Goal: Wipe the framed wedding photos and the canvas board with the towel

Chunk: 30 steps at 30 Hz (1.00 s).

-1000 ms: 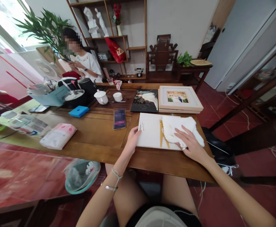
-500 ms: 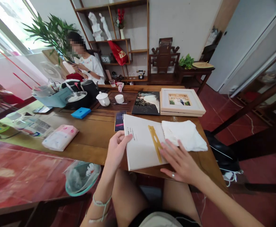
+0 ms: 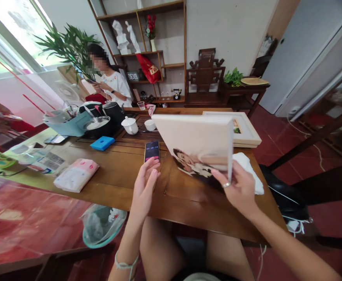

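A white-edged photo panel (image 3: 198,142) with a printed picture of a person stands tilted above the table. My right hand (image 3: 239,185) grips it at its right edge, the thumb on the printed face and a ring on one finger. My left hand (image 3: 146,181) is off the panel, fingers apart and holding nothing. Just beyond its fingertips lies a phone (image 3: 152,150) with a timer on its screen. A folded white cloth (image 3: 248,168) is partly hidden behind my right hand and the panel.
Framed pictures (image 3: 245,132) are stacked at the back right. A lidded white cup (image 3: 129,125), a blue box (image 3: 102,143) and a tissue pack (image 3: 77,175) are on the left. A lined bin (image 3: 100,230) stands below the edge. Across the table sits a person (image 3: 115,86) holding a phone.
The panel has been lifted from lying back-side up and turned so its printed face shows. My left hand has let go; my right hand, earlier flat on its back, now grips its edge.
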{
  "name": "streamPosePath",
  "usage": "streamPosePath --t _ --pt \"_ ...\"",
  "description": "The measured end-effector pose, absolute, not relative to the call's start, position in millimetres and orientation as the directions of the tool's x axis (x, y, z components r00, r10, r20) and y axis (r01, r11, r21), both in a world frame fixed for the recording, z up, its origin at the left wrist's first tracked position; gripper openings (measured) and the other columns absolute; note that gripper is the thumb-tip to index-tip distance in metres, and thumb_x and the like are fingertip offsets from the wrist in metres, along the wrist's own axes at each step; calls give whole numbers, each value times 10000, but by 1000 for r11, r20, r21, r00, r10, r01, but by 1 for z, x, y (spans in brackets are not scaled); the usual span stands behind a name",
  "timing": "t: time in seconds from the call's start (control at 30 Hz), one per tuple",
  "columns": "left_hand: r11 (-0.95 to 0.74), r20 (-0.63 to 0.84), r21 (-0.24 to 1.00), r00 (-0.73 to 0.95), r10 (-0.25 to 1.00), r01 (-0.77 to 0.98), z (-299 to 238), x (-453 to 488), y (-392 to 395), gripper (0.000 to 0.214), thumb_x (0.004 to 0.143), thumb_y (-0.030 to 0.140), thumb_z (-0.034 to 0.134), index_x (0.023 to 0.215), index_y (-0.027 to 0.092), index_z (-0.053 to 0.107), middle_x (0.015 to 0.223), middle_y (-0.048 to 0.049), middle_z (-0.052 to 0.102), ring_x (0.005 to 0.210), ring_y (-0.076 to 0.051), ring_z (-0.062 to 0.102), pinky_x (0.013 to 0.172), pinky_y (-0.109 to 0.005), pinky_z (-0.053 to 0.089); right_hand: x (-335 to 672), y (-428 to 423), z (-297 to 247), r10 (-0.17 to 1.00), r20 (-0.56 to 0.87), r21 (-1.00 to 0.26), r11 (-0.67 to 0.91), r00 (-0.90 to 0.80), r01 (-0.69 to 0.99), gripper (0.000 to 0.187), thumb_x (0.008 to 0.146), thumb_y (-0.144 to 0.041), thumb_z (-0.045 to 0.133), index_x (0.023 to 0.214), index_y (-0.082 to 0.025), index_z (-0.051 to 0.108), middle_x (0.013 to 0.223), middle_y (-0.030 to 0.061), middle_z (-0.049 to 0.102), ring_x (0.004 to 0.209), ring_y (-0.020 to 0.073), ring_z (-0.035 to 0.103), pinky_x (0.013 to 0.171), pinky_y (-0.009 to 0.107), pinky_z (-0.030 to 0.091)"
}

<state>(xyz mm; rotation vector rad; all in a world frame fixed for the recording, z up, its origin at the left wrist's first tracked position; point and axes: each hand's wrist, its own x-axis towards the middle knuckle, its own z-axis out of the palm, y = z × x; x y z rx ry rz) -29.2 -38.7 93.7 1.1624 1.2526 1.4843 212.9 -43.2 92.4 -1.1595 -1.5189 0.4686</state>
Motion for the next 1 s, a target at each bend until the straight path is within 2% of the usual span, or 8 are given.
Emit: streamPosePath --t 0.2,0.37,0.47,0.6,0.7,0.8,0.9,1.0 --pt "180 -140 956 178 974 -232 68 -44 -23 500 707 439 783 1125 186 676 1094 -109 725 1112 -310 656 964 -414 520 222 -1 97 990 24 -968 57 136 -243 273 701 -315 783 927 -214 666 824 9 712 640 166 645 516 270 516" --pt "168 -127 831 112 986 -531 37 -37 -50 847 444 818 718 1052 228 709 1059 -151 734 1137 -412 628 873 -548 556 202 13 70 964 -247 -855 -266 -101 -445 220 682 -297 765 855 -193 678 800 54 747 683 224 699 625 345 589" --pt "144 -201 851 -59 978 -506 31 -16 -57 696 482 539 873 1100 281 682 1073 -77 743 1134 -327 651 947 -461 547 189 17 63 953 -235 -832 -298 -189 -467 282 691 -300 772 936 -191 684 964 84 759 842 254 722 768 378 596" --pt "64 -265 847 -317 911 -527 37 -12 -50 584 571 258 845 1131 271 677 1022 -18 761 1090 -254 685 938 -327 563 204 38 69 895 -207 -955 -273 -396 -118 333 758 -425 741 966 -175 672 913 103 752 793 270 727 718 415 605" --pt "23 -240 862 -368 898 -506 37 -31 -46 525 599 227 818 1109 250 699 964 -13 775 1010 -259 719 873 -325 598 223 70 77 943 -41 -947 68 -329 314 351 831 -491 656 978 -173 664 883 119 737 735 278 718 655 440 600" --pt "-34 -179 878 -394 901 -478 35 -50 -47 527 617 205 818 1127 269 698 977 1 777 1031 -259 713 878 -319 600 217 110 76 880 311 -580 475 -359 662 435 849 -416 657 1206 -173 601 1192 171 667 1123 335 621 941 515 511" --pt "-113 -153 874 -488 859 -472 36 -59 -51 554 633 191 805 1165 291 686 1044 8 768 1077 -259 696 924 -321 587 191 149 61 800 234 -168 592 -552 788 763 805 -435 716 1418 -88 423 1515 258 358 1440 400 235 1143 575 252" --pt "-119 -181 866 -526 831 -486 34 -66 -56 546 639 173 796 1160 301 691 1080 13 761 1109 -266 681 952 -333 579 170 179 43 821 134 -60 566 -555 822 938 768 -497 740 1467 -26 328 1547 318 232 1452 462 103 1137 654 128"
